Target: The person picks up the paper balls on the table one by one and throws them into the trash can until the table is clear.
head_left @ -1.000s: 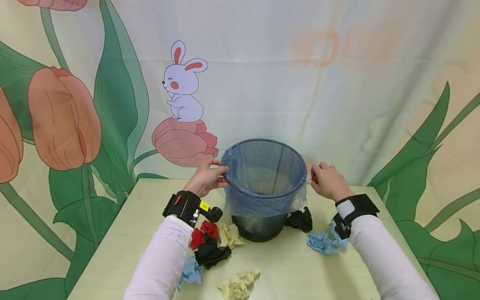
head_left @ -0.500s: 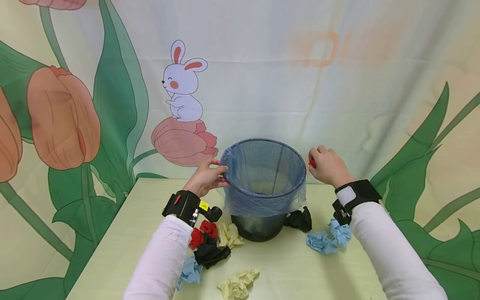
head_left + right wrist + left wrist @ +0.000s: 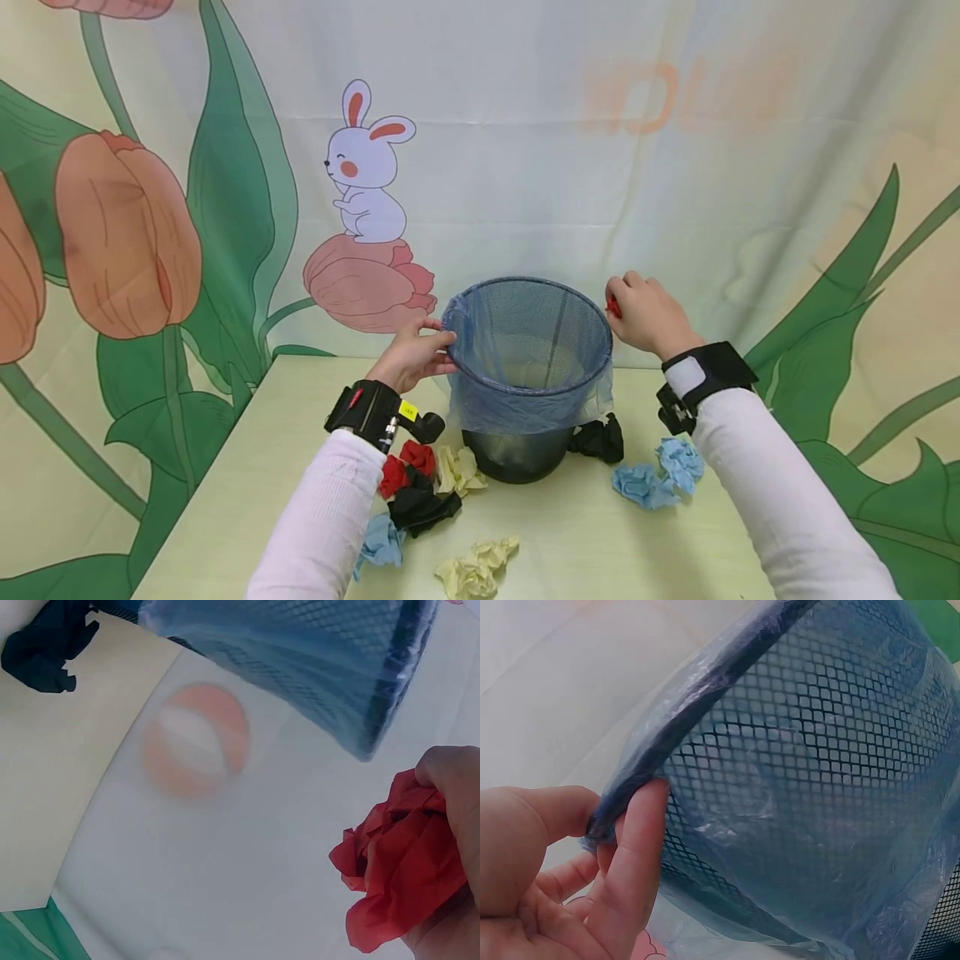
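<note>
Hanging behind everything, a pale fabric backdrop printed with orange tulips and a white rabbit [image 3: 510,167] fills the upper part of the head view. A pale yellow-green tabletop [image 3: 570,542] takes up the lower middle. Near the frame's centre stands an upright, round black mesh wastebasket [image 3: 517,458], with a thin, translucent blue plastic liner [image 3: 517,412] folded over its rim. The basket looks light and fairly stiff, the liner slippery, so the rim seems the sound place to hold.

There, left of centre, the left hand [image 3: 415,354] pinches rim and liner together. Right of centre, the right hand [image 3: 651,317] curls round a crumpled red paper ball [image 3: 405,859], held up beside the basket's right edge. The ball should be very light, soft and easily squashed, with folds that give good friction; a loose grip round its bulk would suit it.

The head view shows the ball only as a red patch by the fingers; the right wrist view, at its lower right, shows its creases and a gap between it and the rim. The left wrist view shows digits on both sides of the rim. Only the head view shows the crumpled light-blue pieces [image 3: 647,486] at lower right.
</note>
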### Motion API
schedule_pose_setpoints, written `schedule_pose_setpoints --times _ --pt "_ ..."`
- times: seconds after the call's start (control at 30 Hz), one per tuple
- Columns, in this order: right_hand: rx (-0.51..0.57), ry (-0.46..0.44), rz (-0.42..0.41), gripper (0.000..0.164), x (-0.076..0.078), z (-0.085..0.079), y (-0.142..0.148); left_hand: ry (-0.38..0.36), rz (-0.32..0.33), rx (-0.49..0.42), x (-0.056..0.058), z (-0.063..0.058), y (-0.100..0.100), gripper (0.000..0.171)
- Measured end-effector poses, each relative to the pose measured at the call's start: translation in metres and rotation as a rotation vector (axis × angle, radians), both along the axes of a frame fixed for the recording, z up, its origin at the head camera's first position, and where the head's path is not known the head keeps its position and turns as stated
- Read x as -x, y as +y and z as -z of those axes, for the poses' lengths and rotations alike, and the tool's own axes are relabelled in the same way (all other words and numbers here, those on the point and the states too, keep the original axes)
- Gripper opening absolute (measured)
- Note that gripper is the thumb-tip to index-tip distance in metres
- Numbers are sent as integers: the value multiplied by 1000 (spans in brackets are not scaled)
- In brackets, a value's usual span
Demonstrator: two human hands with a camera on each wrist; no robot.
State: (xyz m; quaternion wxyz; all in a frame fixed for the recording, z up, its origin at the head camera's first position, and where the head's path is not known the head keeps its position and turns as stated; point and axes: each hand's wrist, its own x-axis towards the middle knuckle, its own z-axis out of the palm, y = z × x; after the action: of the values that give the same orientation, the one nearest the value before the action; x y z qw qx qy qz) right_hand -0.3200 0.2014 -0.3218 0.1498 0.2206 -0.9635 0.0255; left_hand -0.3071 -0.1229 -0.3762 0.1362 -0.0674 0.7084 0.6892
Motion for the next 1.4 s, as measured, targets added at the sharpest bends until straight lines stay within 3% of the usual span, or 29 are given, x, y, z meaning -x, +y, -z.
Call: schedule_pose_setpoints --times 0.27,0.67,1.03,1.4 --pt "6 -22 -21 22 -1 -5 -11 -3 5 -10 -1 -1 0 39" --pt "-23 39 -123 21 -5 -16 -33 5 11 -15 -1 0 -1 36" --pt "-3 -25 -188 19 -12 -9 -52 -5 1 -8 -1 1 0 37" --pt "78 -28 -294 18 -15 -6 -60 14 -5 -6 0 2 0 38"
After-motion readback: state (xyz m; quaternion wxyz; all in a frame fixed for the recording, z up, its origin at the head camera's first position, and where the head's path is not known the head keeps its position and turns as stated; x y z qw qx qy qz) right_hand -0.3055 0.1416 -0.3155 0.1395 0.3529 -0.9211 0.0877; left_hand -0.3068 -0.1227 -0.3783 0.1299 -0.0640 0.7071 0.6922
